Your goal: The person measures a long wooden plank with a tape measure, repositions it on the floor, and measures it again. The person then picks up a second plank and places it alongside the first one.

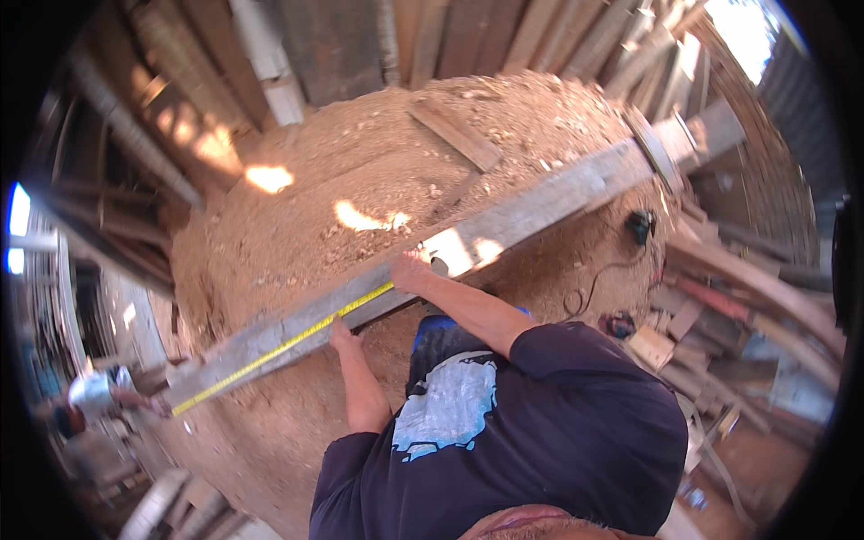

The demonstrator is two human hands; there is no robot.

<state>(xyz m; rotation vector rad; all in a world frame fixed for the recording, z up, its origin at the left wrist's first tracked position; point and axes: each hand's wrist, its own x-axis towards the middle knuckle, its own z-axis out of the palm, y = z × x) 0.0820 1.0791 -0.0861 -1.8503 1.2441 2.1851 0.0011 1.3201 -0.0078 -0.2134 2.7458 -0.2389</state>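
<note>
A long grey wooden beam point(531, 211) runs diagonally before me, from lower left to upper right. Along its left half stretches a yellow measuring tape point(283, 348), pulled straight. My right hand point(410, 273) is closed on the tape's right end, over the beam; a small round dark shape just beside it cannot be made out clearly. Nearer to me, at the beam's near edge, my left hand point(344, 333) has its fingertips on the tape, closed about its edge. Another person point(99, 393) crouches at the far left, one hand reaching to the tape's other end.
Sawdust and wood chips cover the ground point(306, 216). A short board point(456, 135) lies beyond the beam. A crosspiece point(654, 151) sits at the beam's right end. Right of me are a dark green power tool point(640, 225) with a cord and piled wood offcuts point(693, 351). Planks point(337, 45) lean behind.
</note>
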